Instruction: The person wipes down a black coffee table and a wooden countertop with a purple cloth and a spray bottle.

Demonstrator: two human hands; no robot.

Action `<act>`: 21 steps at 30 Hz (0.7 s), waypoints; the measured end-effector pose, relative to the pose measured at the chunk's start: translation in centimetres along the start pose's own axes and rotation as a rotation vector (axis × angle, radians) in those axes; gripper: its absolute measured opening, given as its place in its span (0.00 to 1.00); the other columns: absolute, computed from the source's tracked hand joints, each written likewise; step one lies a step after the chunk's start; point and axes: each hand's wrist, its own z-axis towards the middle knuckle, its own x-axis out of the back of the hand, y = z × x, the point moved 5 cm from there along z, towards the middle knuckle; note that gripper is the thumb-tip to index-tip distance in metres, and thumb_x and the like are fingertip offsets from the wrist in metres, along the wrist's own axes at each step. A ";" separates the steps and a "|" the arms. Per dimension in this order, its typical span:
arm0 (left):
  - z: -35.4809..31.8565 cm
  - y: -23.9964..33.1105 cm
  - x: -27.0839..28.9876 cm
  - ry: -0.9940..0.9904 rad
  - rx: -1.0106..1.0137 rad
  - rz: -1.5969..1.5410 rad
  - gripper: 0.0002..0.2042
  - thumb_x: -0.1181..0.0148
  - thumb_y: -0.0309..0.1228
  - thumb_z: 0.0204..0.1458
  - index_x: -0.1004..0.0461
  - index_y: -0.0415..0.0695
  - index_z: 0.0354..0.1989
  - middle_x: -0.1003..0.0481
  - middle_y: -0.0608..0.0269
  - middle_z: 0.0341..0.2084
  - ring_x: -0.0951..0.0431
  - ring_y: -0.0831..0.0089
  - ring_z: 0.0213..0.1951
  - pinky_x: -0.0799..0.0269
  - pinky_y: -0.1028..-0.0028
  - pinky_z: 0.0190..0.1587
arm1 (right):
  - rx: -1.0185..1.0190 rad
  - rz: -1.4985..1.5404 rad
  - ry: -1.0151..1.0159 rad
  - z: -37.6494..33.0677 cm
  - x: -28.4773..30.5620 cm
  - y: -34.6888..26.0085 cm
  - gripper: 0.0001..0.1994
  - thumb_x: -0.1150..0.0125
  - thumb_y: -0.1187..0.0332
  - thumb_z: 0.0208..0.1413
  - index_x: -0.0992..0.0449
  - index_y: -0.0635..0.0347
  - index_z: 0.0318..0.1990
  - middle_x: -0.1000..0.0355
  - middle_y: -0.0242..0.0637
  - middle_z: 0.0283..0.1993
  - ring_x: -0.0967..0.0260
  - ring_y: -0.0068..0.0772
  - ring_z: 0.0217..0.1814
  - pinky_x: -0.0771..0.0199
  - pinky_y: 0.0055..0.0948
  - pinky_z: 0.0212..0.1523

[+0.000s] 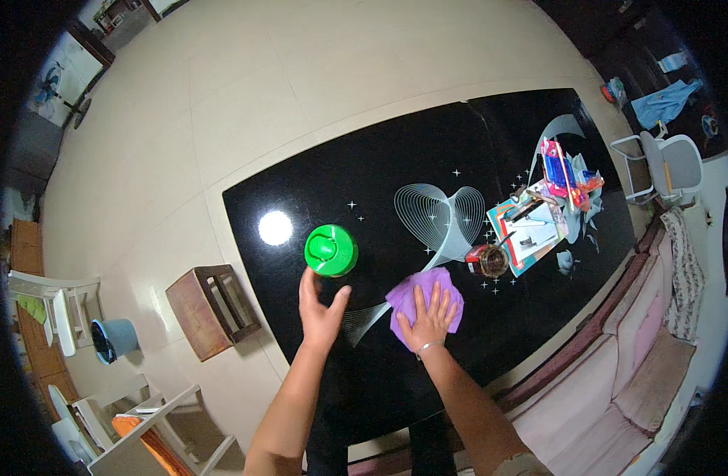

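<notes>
right hand [429,317] flat on soft purple cloth [424,300], glossy black table [380,182]

One green container [331,250], one purple cloth [425,301], one jar [488,259], one wooden stool [212,310], two hands.

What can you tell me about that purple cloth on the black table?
The purple cloth is small, soft-looking and a bit crumpled, lying flat on the shiny black table near its front edge. The right hand presses down on it, palm flat and fingers spread, covering its lower middle. A green round container sits apart to its left, and a small jar to its right.
</notes>
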 end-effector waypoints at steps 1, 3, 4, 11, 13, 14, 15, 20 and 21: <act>-0.8 0.1 1.0 -0.038 0.196 -0.259 0.26 0.31 0.33 0.45 0.33 0.37 0.52 0.27 0.50 0.46 0.26 0.59 0.46 0.29 0.65 0.51 | -0.013 -0.007 0.021 0.7 0.1 -0.4 0.38 0.48 0.41 0.52 0.47 0.41 0.70 0.63 0.51 0.75 0.70 0.61 0.75 0.78 0.63 0.69; -1.9 2.8 4.3 -0.166 0.368 -0.777 0.18 0.35 0.33 0.49 0.29 0.39 0.45 0.24 0.55 0.36 0.23 0.64 0.34 0.25 0.67 0.41 | -0.019 -0.027 0.041 1.2 -0.3 -0.6 0.39 0.49 0.40 0.52 0.48 0.41 0.70 0.64 0.50 0.75 0.70 0.61 0.75 0.78 0.63 0.69; -2.2 6.2 6.8 -0.268 0.338 -1.039 0.13 0.37 0.33 0.51 0.27 0.39 0.42 0.23 0.57 0.32 0.23 0.65 0.28 0.24 0.68 0.36 | -0.020 -0.043 0.045 1.2 -0.4 -0.2 0.39 0.49 0.40 0.52 0.48 0.41 0.70 0.64 0.50 0.75 0.70 0.61 0.75 0.78 0.63 0.69; -7.0 14.7 8.4 -0.869 -0.177 -0.014 0.17 0.40 0.38 0.53 0.27 0.43 0.47 0.27 0.54 0.44 0.32 0.59 0.46 0.39 0.57 0.50 | -0.027 -0.075 0.027 1.2 -0.2 -0.3 0.39 0.50 0.39 0.52 0.49 0.41 0.70 0.67 0.49 0.75 0.71 0.59 0.75 0.77 0.62 0.69; -8.9 14.7 5.9 -0.909 -0.368 0.394 0.18 0.40 0.40 0.53 0.27 0.44 0.48 0.28 0.53 0.48 0.34 0.57 0.51 0.43 0.54 0.55 | 0.012 -0.077 0.046 1.1 -0.2 -1.2 0.39 0.50 0.39 0.52 0.48 0.42 0.70 0.66 0.49 0.75 0.70 0.59 0.75 0.77 0.62 0.69; -9.1 14.2 4.7 -0.931 -0.447 0.571 0.18 0.40 0.40 0.53 0.27 0.44 0.49 0.29 0.52 0.49 0.36 0.56 0.54 0.45 0.52 0.57 | 0.017 -0.080 0.073 1.5 0.1 -1.1 0.39 0.49 0.39 0.52 0.47 0.42 0.70 0.65 0.49 0.75 0.70 0.59 0.75 0.76 0.62 0.69; -9.3 13.3 3.8 -0.972 -0.480 0.699 0.18 0.41 0.41 0.54 0.27 0.45 0.49 0.30 0.52 0.51 0.37 0.55 0.56 0.47 0.50 0.59 | 0.021 -0.067 0.083 1.6 -0.1 -1.3 0.39 0.49 0.40 0.51 0.47 0.42 0.70 0.64 0.49 0.75 0.69 0.60 0.75 0.76 0.62 0.69; -5.3 7.8 8.6 -0.745 -0.151 0.216 0.18 0.40 0.39 0.53 0.26 0.43 0.50 0.31 0.49 0.55 0.35 0.50 0.60 0.46 0.52 0.63 | -0.003 -0.100 0.118 1.6 -0.2 -0.6 0.39 0.49 0.40 0.51 0.46 0.44 0.69 0.62 0.50 0.74 0.66 0.60 0.74 0.74 0.62 0.69; -5.4 6.7 9.7 -0.708 0.025 0.135 0.17 0.40 0.37 0.53 0.25 0.42 0.48 0.29 0.49 0.54 0.33 0.53 0.59 0.42 0.56 0.61 | -0.016 -0.079 0.096 1.1 -0.3 -0.5 0.39 0.49 0.40 0.52 0.46 0.44 0.69 0.62 0.51 0.74 0.66 0.60 0.74 0.73 0.63 0.69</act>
